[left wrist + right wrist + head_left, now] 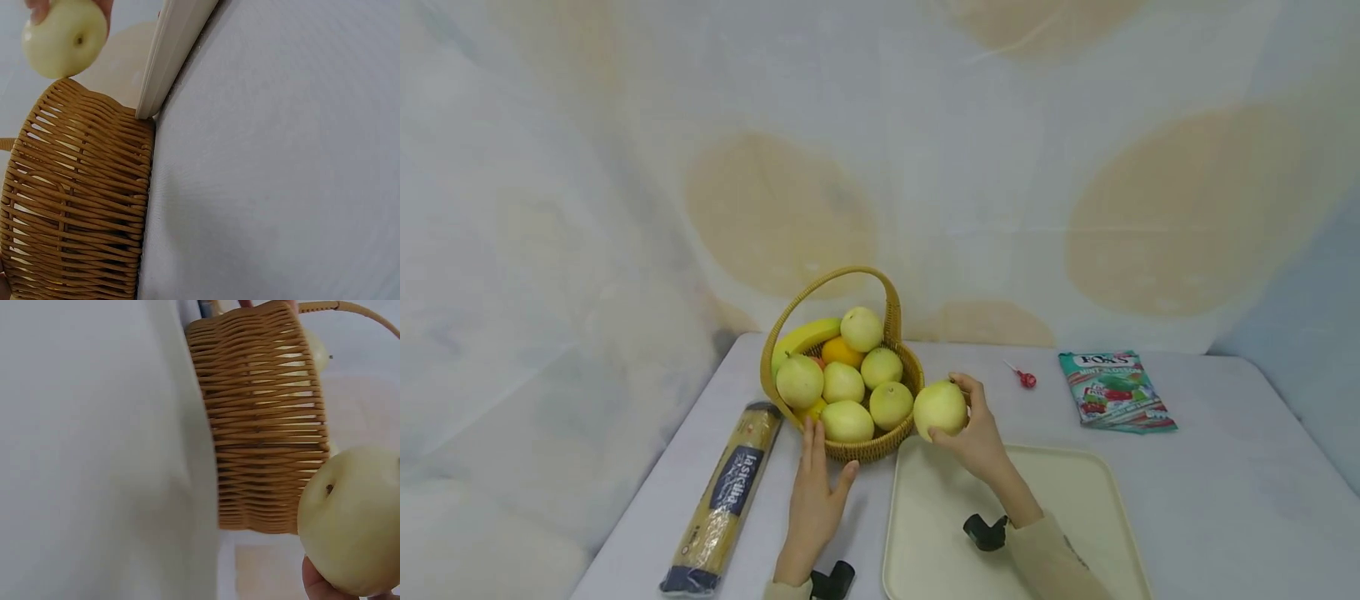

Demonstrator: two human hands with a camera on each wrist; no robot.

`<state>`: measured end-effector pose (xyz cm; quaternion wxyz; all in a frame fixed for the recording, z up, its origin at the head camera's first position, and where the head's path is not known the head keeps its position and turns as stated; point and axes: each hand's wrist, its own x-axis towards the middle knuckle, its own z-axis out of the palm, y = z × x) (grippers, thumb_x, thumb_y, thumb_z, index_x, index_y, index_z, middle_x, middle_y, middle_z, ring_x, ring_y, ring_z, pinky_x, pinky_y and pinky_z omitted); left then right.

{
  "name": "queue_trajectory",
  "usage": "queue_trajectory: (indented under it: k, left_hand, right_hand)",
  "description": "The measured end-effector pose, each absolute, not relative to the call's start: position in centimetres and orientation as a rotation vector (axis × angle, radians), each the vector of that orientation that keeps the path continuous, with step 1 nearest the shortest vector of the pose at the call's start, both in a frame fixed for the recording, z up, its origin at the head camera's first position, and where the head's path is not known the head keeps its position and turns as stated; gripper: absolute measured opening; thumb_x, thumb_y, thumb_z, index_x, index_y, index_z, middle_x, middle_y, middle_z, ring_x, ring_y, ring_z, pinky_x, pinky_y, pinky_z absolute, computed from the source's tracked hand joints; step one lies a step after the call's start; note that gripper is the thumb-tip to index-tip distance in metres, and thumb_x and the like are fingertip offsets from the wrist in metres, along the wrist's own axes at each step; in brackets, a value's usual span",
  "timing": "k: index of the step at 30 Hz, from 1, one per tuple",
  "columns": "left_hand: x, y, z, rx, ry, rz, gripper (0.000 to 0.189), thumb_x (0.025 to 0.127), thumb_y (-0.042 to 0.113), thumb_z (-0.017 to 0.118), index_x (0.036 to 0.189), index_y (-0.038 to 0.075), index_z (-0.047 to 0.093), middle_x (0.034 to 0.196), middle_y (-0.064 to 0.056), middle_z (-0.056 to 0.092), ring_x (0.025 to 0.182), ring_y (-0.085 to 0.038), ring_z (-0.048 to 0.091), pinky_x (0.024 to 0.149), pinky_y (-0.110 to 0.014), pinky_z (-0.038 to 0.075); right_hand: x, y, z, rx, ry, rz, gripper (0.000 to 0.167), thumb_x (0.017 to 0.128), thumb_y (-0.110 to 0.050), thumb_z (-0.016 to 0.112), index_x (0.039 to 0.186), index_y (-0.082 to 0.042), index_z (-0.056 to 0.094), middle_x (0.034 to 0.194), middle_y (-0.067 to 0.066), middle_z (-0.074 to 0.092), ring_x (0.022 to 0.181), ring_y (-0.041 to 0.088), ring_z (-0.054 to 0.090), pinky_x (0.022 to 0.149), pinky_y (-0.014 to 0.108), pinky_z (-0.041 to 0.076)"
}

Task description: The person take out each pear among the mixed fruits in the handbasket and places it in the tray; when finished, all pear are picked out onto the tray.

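Observation:
My right hand (981, 437) grips a round, pale yellow-green pear (940, 408) between thumb and fingers, just right of the wicker basket (868, 450). The same pear (353, 519) looms large beside the basket's woven wall in the right wrist view. With fingers straight, my left hand (816, 500) has its fingertips at the basket's front-left rim. Inside the basket lie several more pears (847, 422), a banana (808, 335) and an orange (841, 352). The left wrist view shows the held pear (65, 40) over the rim, partly covered by fingers.
A cream tray (940, 533) lies under my right forearm, its far edge close to the basket. On the left rests a long pack of spaghetti (724, 500). A red lollipop (1027, 380) and a green candy bag (1116, 393) lie at the back right. The basket's handle (831, 279) arches up.

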<state>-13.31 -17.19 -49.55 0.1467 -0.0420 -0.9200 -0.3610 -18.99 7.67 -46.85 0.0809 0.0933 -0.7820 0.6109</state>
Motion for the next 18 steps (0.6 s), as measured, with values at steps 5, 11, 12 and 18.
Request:
queue_trajectory:
  k: [5,11,12,18]
  left_hand:
    - [-13.3,-17.2,-49.6,-0.121,-2.643,-1.036,0.079,0.096,0.037,0.057,0.155,0.003,0.016,0.163,-0.019,0.008,0.142,-0.046,0.026,0.108,-0.064,0.032]
    - [-13.4,-17.2,-49.6,-0.123,-2.631,-1.035,0.079,0.095,0.035,0.059,0.155,0.003,0.017,0.162,-0.021,0.01,0.142,-0.047,0.027,0.108,-0.064,0.033]
    - [-13.4,-17.2,-49.6,-0.121,-2.628,-1.036,0.079,0.095,0.034,0.06,0.154,0.003,0.018,0.162,-0.021,0.01,0.142,-0.047,0.027,0.107,-0.064,0.033]
    - [-13.4,-17.1,-49.7,-0.11,-2.626,-1.045,0.079,0.095,0.031,0.062,0.155,0.004,0.018,0.163,-0.019,0.01,0.141,-0.048,0.028,0.107,-0.064,0.033]
  right_hand:
    - [-18.9,7.8,-48.0,0.228,-2.385,1.832,0.081,0.073,-0.001,0.078,0.136,-0.016,0.03,0.142,0.025,0.044,0.123,0.041,0.052,0.093,0.052,0.05]
    - [-18.7,7.6,-49.3,0.242,-2.44,1.842,0.078,0.072,-0.003,0.079,0.132,-0.015,0.03,0.143,0.023,0.043,0.126,0.041,0.05,0.095,0.052,0.049]
    - [-18.6,7.6,-49.4,0.253,-2.45,1.831,0.078,0.072,-0.003,0.079,0.131,-0.014,0.03,0.142,0.022,0.044,0.127,0.04,0.049,0.095,0.051,0.049]
    - [-18.4,7.4,-49.6,0.31,-2.464,1.838,0.074,0.071,-0.003,0.08,0.128,-0.011,0.034,0.135,0.018,0.052,0.126,0.037,0.05,0.097,0.051,0.047]
